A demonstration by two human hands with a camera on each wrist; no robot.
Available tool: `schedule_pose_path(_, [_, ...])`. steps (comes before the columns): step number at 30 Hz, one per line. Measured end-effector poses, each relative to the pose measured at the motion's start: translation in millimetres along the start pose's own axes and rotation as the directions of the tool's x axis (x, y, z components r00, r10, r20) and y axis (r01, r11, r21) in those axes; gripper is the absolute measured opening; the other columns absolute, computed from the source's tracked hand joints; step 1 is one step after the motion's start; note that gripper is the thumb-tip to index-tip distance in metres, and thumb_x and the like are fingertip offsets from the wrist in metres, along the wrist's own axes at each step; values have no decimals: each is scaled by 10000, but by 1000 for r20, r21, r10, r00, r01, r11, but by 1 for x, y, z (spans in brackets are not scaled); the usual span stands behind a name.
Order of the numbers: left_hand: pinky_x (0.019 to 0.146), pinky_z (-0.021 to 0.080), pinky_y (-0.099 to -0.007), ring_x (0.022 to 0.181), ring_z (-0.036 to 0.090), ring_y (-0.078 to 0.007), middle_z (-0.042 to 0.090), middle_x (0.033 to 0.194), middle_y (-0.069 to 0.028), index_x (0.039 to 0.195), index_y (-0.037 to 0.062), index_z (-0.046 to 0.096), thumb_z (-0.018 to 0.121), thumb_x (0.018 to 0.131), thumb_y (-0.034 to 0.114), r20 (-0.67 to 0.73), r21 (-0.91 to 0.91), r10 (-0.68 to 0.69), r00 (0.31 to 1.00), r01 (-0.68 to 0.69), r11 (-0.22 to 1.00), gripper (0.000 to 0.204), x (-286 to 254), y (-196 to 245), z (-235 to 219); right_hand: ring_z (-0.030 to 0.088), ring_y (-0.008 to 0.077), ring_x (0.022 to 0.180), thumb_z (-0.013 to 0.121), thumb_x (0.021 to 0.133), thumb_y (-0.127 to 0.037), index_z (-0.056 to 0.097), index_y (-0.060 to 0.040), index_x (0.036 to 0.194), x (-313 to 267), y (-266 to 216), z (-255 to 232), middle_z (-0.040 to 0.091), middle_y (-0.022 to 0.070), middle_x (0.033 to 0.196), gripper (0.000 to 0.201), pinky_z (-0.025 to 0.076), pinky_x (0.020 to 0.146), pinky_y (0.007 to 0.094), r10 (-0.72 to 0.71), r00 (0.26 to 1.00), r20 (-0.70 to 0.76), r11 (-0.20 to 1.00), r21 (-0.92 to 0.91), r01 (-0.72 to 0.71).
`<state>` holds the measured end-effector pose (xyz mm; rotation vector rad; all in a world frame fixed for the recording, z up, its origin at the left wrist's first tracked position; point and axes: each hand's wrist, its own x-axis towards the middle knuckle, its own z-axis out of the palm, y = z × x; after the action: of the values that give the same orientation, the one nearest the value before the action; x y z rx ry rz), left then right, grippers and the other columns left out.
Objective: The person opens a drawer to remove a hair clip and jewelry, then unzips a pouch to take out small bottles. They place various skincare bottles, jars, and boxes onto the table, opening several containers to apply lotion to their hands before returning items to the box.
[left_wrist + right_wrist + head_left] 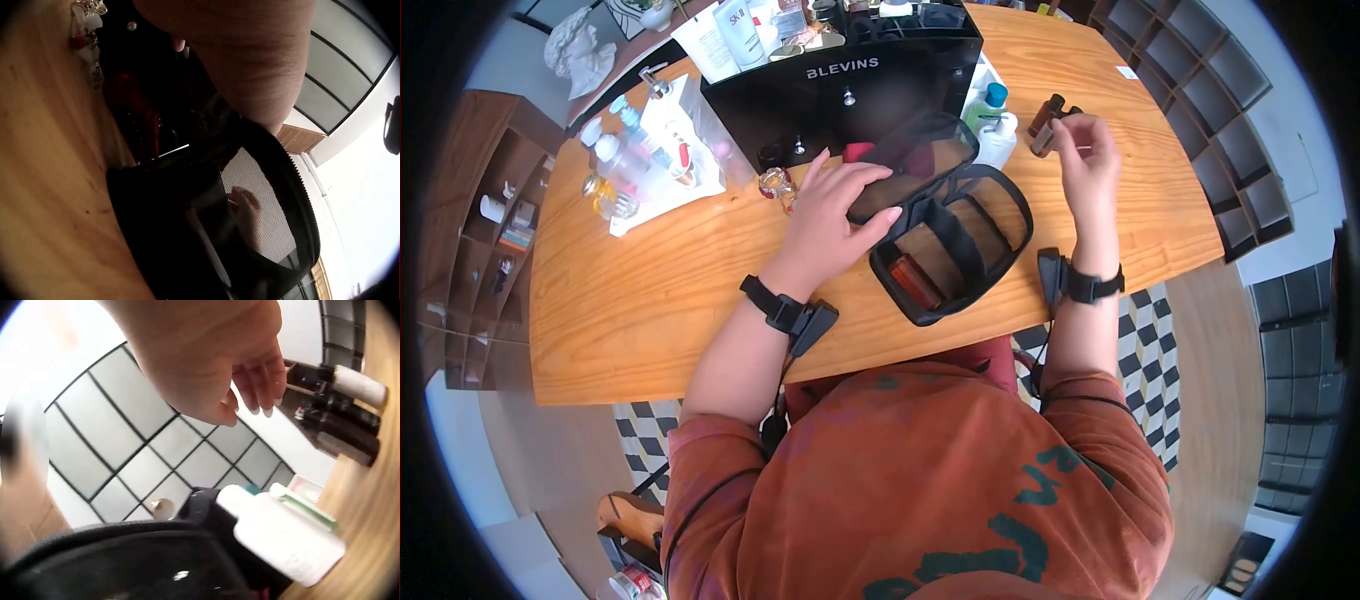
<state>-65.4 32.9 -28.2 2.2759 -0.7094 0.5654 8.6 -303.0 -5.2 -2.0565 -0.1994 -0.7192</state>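
On my right hand point(1092, 165), the fingers curve loosely, apart from the thumb and holding nothing I can see, near three dark bottles point(347, 440) upright on the counter point(680, 300). My left hand point(830, 215) has its fingers extended, thumb apart, touching the raised mesh lid point(948, 152) of the black bag point(952, 312); I can't tell how firmly. The bag lies open between my hands, a reddish-brown item point(914, 281) inside. Beyond it I have the white bottle point(287, 547) and the black BLEVINS box point(900, 95).
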Motion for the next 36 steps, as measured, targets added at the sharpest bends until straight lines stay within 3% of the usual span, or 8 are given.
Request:
schedule_pose_path(3, [1222,260,-534,1212,610,-301,689,1224,-103,1220,81,659,753,879,226,2,3,-1,1000,1,1000,382,0,-1,1,642,220,781,720,920,-92,684,-14,952,-31,-73,6,664,91,843,92,533,715,340,-193,911,364,969,218,118])
schedule_pose_path(5, [1221,262,-533,1216,608,-299,689,1226,-101,1220,81,659,754,879,226,3,7,1,1000,-1,1000,383,0,-1,1,665,297,812,716,911,-152,685,-30,929,-45,-109,12,675,141,863,127,545,731,381,-301,675,674,954,216,209])
schedule_pose_path(10, [1220,265,-535,1219,608,-298,691,1224,-100,1220,82,658,756,875,229,14,6,-2,1000,2,1000,387,0,-1,-1,708,404,819,740,804,-219,691,1,904,-81,-101,56,711,225,829,247,568,728,484,-123,340,932,867,-66,493])
schedule_pose_path(18, [1210,276,-543,1185,620,-299,696,1196,-96,1199,84,661,757,870,276,-16,23,18,1000,-18,1000,394,0,-3,1,694,402,825,751,758,-162,651,-10,975,-80,-108,53,703,188,822,283,553,707,490,-135,370,919,868,-71,492])
schedule_pose_path(21, [1218,266,-548,1218,611,-296,694,1223,-93,1216,88,660,767,857,221,0,12,7,1000,-7,1000,398,0,-3,1,665,351,757,740,774,-123,622,-45,1065,-68,-122,22,654,128,803,323,526,673,448,-400,624,671,907,194,374])
schedule_pose_path(23, [1218,269,-547,1218,611,-296,694,1221,-95,1214,86,660,773,848,210,-6,11,17,1000,-17,1000,403,0,-3,1,622,204,681,778,798,-112,623,-43,1170,-63,-120,0,610,69,768,409,504,642,336,-182,772,609,980,172,95])
schedule_pose_path(26, [1222,246,-551,1235,601,-305,686,1247,-103,1221,81,660,696,903,248,22,3,12,1000,-12,1000,361,0,-4,-1,543,52,698,801,845,-85,586,-36,1280,-53,-73,-6,557,-43,778,487,451,648,232,-146,955,258,959,276,72])
schedule_pose_path(36, [1232,159,-598,1321,532,-335,608,1375,-126,1239,94,663,523,911,293,-28,-68,168,985,-169,983,408,5,-10,-23,706,205,884,746,863,-94,575,-4,1311,-3,91,-24,702,139,1062,488,560,772,326,300,954,-9,953,-43,-300])
